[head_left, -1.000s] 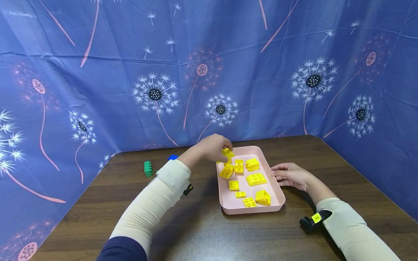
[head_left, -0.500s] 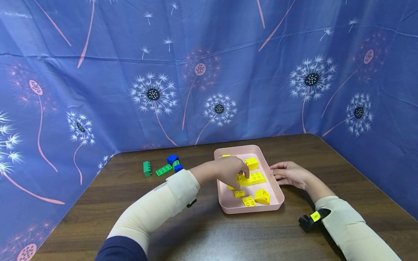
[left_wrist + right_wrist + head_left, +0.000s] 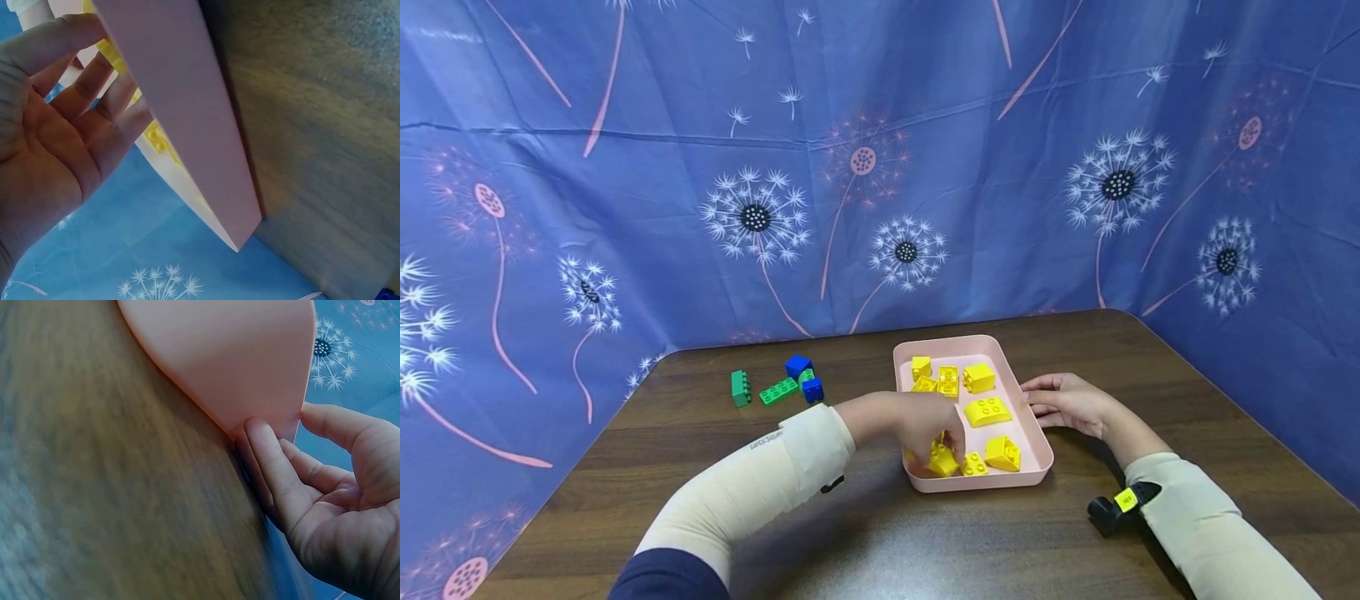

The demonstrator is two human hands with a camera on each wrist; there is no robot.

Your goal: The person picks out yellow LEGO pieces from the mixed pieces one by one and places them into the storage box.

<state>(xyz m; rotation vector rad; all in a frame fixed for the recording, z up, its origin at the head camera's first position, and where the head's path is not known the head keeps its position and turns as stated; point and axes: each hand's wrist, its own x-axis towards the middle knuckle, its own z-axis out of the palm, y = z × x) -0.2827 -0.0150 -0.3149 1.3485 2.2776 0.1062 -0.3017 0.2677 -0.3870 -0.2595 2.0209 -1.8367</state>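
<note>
In the head view, my left hand (image 3: 925, 425) reaches down into the near left part of a pink tray (image 3: 1042, 467). Its fingers curl round a yellow building block (image 3: 943, 460), close over the tray floor. From the left wrist, the left hand (image 3: 69, 106) shows its palm, and the tray wall (image 3: 187, 106) hides most of the block. My right hand (image 3: 1067, 400) is at the tray's right side. Its fingertips rest against the outer wall and rim, as the right wrist view shows, with the fingers (image 3: 269, 447) fairly straight and none inside the tray.
Other yellow blocks lie in the tray, among them an arched one (image 3: 988, 411) and a sloped one (image 3: 1002, 453). Left of it on the wooden table (image 3: 865, 542) are green blocks (image 3: 778, 391) and blue blocks (image 3: 797, 367). A patterned blue cloth (image 3: 1000, 208) hangs behind.
My left hand has moved from the tray's far left corner toward its near left part, carrying a yellow block down there. The right hand stays at the tray's side.
</note>
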